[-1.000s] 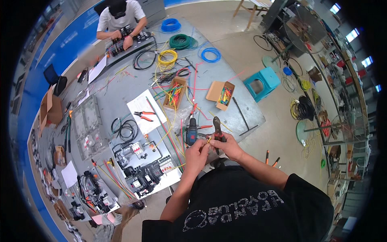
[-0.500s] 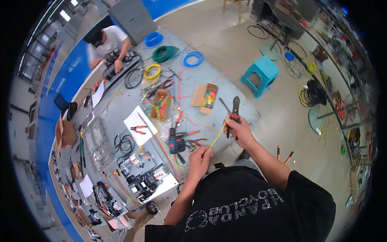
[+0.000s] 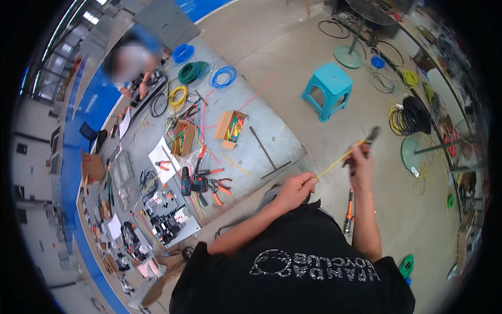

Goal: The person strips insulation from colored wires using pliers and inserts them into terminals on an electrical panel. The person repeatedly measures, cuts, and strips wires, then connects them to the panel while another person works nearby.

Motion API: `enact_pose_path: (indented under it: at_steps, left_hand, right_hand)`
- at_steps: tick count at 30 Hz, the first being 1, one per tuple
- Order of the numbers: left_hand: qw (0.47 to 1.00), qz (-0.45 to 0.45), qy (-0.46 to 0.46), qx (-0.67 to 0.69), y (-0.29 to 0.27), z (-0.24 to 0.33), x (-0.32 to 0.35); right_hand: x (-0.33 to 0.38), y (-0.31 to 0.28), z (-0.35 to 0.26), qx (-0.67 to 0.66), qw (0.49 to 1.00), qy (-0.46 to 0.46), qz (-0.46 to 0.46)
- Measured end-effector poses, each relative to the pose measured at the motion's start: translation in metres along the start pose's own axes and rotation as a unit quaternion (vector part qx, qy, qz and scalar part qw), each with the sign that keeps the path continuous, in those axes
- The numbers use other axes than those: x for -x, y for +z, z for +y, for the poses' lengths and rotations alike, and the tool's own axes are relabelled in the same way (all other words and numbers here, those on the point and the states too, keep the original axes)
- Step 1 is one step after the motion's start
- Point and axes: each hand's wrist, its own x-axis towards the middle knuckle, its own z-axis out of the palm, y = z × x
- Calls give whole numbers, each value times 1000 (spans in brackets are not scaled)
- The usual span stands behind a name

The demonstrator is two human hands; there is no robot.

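Yellow wire (image 3: 334, 164) pinched in left hand (image 3: 295, 191), dark pliers (image 3: 373, 134) gripped in right hand (image 3: 362, 166)

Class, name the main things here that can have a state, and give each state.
Left hand: shut on the yellow wire
Right hand: closed around a dark hand tool
Yellow wire: drawn nearly straight between both hands
Dark hand tool: jaws too blurred to tell
Cardboard box nearest the hands: open
Turquoise stool: upright, unoccupied
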Motion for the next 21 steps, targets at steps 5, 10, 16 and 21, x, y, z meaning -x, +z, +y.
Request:
enact_pose_path:
  at_steps: [5,10,16,21]
  left_hand:
    - [1000,-14,-2,17,33,-21,-49]
    - [996,32,-15,82,49,-14,-116]
    - [981,93,-52,162,30,-25,-203]
    - [955,154,-61,244,0,-2,-272]
  right_hand:
    - [-50,-47,-16,-76,997,7,30]
    - [-75,-29,-8,51,997,53,-34]
    - [-160,24,0,193,959,80,-190]
    - [-264,65,-14,212,944,101,-230]
